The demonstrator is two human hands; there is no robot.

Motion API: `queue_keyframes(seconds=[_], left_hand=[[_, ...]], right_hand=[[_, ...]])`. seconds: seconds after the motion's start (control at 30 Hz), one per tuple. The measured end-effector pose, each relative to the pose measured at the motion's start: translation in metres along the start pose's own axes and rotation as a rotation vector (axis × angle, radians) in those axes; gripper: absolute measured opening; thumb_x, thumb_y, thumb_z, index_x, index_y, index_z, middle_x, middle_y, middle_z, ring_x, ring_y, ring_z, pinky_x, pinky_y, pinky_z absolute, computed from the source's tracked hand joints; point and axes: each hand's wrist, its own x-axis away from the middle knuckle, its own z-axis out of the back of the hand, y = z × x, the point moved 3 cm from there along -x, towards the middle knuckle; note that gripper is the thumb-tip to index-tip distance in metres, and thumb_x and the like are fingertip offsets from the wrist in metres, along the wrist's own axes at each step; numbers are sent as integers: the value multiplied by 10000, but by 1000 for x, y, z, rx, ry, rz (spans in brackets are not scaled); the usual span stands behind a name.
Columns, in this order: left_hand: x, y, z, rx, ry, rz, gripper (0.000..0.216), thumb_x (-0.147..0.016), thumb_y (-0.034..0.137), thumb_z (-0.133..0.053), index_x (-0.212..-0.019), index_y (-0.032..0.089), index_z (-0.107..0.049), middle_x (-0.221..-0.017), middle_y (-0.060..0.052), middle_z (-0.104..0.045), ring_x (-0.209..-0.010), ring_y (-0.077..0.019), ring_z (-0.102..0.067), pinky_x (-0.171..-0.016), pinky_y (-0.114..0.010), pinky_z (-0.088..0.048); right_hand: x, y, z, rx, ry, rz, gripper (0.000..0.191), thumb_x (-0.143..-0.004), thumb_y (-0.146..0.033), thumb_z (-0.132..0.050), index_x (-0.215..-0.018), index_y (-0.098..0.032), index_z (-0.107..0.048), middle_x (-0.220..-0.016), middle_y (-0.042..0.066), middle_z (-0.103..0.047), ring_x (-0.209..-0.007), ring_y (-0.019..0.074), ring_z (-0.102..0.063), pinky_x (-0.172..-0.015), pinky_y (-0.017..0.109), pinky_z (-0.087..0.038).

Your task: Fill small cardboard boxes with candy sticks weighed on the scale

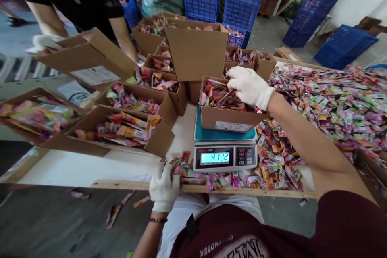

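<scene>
My right hand [249, 86], in a white glove, reaches into a cardboard box [208, 117] of small colourful wrapped packets [216, 92]. Its fingers are bent down onto the packets and seem to pinch one; the fingertips are partly hidden. The box rests on the teal pan of a digital scale [225, 157], whose lit display reads 417.2. My left hand [165, 187], also gloved, is at the table's front edge, left of the scale. Its fingers curl around a few wrapped packets [183, 161] there.
Open boxes of packets [130, 131] crowd the table's left side. A large heap of loose packets [341, 105] covers the right. Behind the scale stands an upright cardboard box [198, 52]. Across the table a co-worker's gloved hand [48, 42] holds a tilted box [90, 58]. Blue crates [201, 0] stand beyond.
</scene>
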Motion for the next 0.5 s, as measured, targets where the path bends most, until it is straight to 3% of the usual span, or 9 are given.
queue_keyframes(seconds=[0.1,0.17,0.27,0.3,0.37,0.5], left_hand=[[1,-2,-1,18,9,-6,294,-1002,403,-557,-1143,182,-689,-1364,-169,-652,-1120,-305,-676,-845,-373,-510],[1,-1,-1,31,5,-17,292,-1000,397,-561,-1146,178,-687,-1374,-175,-646,-1131,-309,-673,-849,-375,-510],[-1,1,0,33,-6,-33,287,-1004,372,-554,-1160,170,-683,-1400,-179,-634,-1145,-312,-671,-849,-375,-506],[-1,2,1,25,-5,-35,287,-1005,374,-554,-1154,167,-685,-1398,-179,-636,-1138,-313,-673,-841,-374,-504],[-2,3,1,12,-7,-41,299,-1004,398,-559,-1123,159,-691,-1384,-179,-645,-1110,-316,-681,-817,-374,-498],[-2,4,-1,13,-21,-27,329,-1004,425,-551,-1093,145,-699,-1361,-186,-655,-1094,-317,-682,-823,-378,-496]], right_hand=[[35,13,30,-68,128,-46,231,-866,-121,-501,-918,-194,-714,-1110,95,-693,-1073,244,-606,-970,403,-469],[70,29,57,8,202,-216,224,-890,-162,-500,-951,-186,-714,-991,95,-703,-950,237,-628,-891,394,-494],[122,55,93,347,351,-596,334,-906,-246,-558,-1185,-130,-699,-1198,198,-682,-1122,333,-614,-962,488,-482],[133,61,98,421,373,-661,416,-900,-265,-582,-1276,-109,-662,-1286,230,-645,-1203,358,-582,-1005,515,-468],[139,68,96,392,348,-632,500,-897,-294,-599,-1348,-77,-613,-1329,243,-618,-1260,349,-553,-1057,505,-455],[105,63,53,49,212,-342,377,-935,-365,-561,-1176,-109,-698,-1156,163,-672,-1112,276,-599,-1016,433,-478]])
